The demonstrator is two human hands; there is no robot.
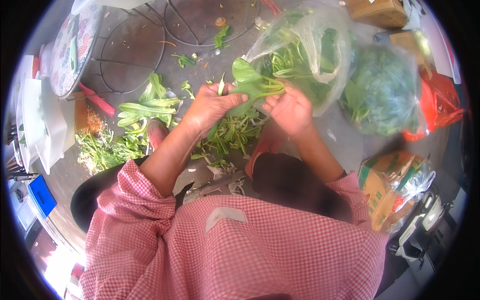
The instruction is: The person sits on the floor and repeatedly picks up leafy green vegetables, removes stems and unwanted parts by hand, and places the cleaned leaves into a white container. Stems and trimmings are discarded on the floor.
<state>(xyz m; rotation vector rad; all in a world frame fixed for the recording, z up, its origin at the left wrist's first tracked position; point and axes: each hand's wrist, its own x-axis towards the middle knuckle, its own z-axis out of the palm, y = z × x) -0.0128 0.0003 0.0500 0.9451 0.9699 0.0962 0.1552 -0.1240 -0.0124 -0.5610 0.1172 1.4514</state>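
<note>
A small bunch of leafy greens (252,82) is stretched between my two hands above the floor. My left hand (215,104) is closed round its leaf end, with the thumb along a leaf and a short pale stalk (221,85) poking up between the fingers. At the stem end, my right hand (291,106) pinches the pale green stems. Below my hands lies a heap of loose green leaves (235,132), partly covered by the bunch. Just beyond my right hand, a clear plastic bag (332,75) with more greens inside lies with its mouth crumpled.
Large pale leaves (145,110) and a pile of trimmings (107,150) lie at the left. A round-topped stool (75,55) and wire frames (165,35) stand beyond. To the right are a full bag of greens (382,90), a red bag (440,102) and a cardboard box (387,180).
</note>
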